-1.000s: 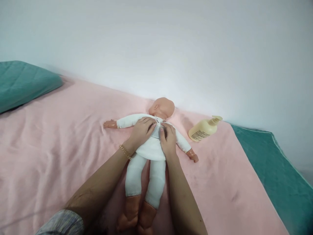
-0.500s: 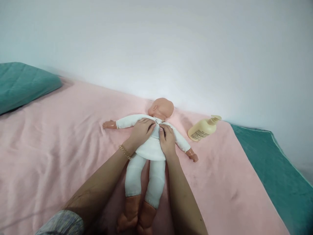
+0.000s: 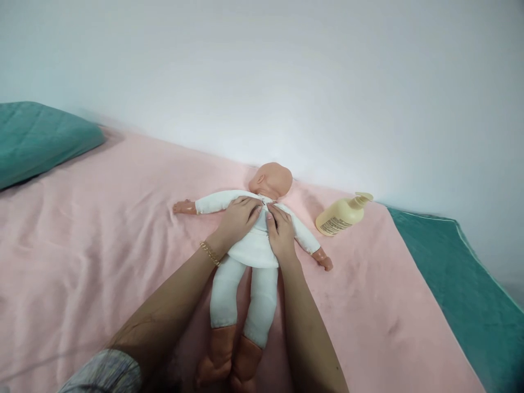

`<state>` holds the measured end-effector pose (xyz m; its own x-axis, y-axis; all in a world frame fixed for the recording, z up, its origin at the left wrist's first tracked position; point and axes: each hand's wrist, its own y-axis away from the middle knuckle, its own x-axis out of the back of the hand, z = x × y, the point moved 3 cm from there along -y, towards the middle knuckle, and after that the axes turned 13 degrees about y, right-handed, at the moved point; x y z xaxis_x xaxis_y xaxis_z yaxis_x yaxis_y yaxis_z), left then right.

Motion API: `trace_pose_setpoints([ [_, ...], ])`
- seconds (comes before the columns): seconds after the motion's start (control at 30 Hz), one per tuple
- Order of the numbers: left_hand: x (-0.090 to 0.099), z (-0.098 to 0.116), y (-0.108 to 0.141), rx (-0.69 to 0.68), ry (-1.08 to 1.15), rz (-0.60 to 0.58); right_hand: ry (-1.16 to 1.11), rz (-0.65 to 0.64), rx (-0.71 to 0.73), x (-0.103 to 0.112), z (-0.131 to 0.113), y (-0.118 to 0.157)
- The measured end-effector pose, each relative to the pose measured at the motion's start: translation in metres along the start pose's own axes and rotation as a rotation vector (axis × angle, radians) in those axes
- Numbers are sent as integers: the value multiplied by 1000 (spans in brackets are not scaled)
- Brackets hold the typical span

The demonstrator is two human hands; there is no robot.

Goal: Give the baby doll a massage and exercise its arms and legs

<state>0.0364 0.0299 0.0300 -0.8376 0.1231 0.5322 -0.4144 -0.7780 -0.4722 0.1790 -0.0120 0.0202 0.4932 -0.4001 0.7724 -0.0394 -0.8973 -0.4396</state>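
A baby doll [image 3: 254, 245] with a white cloth body lies stretched out, its arms spread to both sides and the smooth, hairless side of its head showing; its face is hidden. My left hand [image 3: 237, 221] lies on the left of the doll's upper torso, fingers extended toward the middle. Opposite it, my right hand [image 3: 281, 229] rests on the right side, fingers laid on the cloth. Both thumbs point up toward the doll's neck, with a narrow strip of white cloth between the hands. A small dark thread-like mark shows just below the neck.
Under the doll spreads a wrinkled pink blanket [image 3: 123, 229]. To the right stands a pale yellow pump bottle [image 3: 339, 216]. Green quilted fabric lies at the far left [image 3: 41, 142] and a green mat [image 3: 462, 284] at the right. Behind everything rises a pale wall [image 3: 262, 82].
Almost nothing differs. Both hands keep their place on the doll, and the whole view has shifted very slightly.
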Motion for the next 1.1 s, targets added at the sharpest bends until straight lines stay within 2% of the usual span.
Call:
trace_pose_setpoints([
  [0.57,1,0,1,11,38,-3,-24,2,-16,-1,2,0],
  [0.7,4,3,1,2,92,44,-68,18,-22,1,2,1],
  [0.83,8,8,2,20,152,99,-158,70,-60,5,3,3],
  [0.97,15,10,3,21,206,134,-256,178,-132,12,6,6],
  [1.1,28,8,7,71,252,250,-290,260,-210,18,9,9],
])
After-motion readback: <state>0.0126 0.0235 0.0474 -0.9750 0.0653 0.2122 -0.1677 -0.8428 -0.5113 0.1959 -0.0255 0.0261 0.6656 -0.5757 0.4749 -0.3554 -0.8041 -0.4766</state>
